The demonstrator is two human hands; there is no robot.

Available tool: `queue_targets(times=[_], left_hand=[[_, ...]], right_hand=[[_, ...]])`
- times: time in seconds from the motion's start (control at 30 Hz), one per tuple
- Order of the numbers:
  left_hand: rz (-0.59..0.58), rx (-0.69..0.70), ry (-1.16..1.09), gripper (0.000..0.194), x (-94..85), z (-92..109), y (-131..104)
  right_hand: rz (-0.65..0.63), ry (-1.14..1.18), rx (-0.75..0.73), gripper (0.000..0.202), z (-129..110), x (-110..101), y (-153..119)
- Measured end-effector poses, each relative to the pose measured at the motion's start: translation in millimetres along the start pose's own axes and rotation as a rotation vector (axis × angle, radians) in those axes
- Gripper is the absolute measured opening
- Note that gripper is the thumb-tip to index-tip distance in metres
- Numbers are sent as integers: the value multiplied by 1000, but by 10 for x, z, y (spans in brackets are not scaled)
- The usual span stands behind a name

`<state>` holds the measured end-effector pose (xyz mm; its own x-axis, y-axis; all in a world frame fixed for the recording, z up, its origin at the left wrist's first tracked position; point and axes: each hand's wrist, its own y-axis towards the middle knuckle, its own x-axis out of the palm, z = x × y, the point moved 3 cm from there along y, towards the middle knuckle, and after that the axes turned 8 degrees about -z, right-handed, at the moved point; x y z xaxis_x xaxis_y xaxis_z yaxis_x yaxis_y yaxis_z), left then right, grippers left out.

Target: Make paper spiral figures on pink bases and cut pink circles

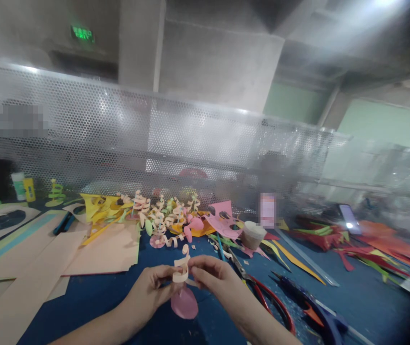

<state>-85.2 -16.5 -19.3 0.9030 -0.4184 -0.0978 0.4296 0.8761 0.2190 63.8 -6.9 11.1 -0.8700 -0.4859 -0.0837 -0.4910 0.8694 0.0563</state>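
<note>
Low in the middle of the head view, a small paper craft is between my two hands: a peach paper spiral (181, 274) standing over a round pink paper base (184, 304). My left hand (156, 283) pinches the coil from its left side, thumb and forefinger closed on it. On the other side, my right hand (212, 275) has its fingertips pressed together at the coil's right edge, where a loose strip end shows. The fingers hide part of the coil's lower turns.
Finished paper spirals (159, 213) crowd the back middle. Peach paper sheets (104, 251) lie left with a black cutter (64, 223). Red-handled scissors (271, 299) and a blue tool (309, 306) lie right, near a white cup (253, 235). A perforated metal screen (205, 139) stands behind.
</note>
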Motion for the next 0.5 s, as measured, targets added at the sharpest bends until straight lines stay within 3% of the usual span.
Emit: queue_targets(times=[0.13,0.27,0.37,0.5], left_hand=[[49,-62,-112,26,-23,-49,24],[118,-115,-152,29,-91,-94,55],[184,-107,-94,26,-165,-100,75],[218,-74,-86,23,-219,-98,88]], right_hand=[[79,-209,-64,26,-17,-149,-18],[223,-662,-111,16,-77,-455,-196],[368,-1014,16,19,-51,-786,-432],[516,-1240,311,30,152,-1354,-856]])
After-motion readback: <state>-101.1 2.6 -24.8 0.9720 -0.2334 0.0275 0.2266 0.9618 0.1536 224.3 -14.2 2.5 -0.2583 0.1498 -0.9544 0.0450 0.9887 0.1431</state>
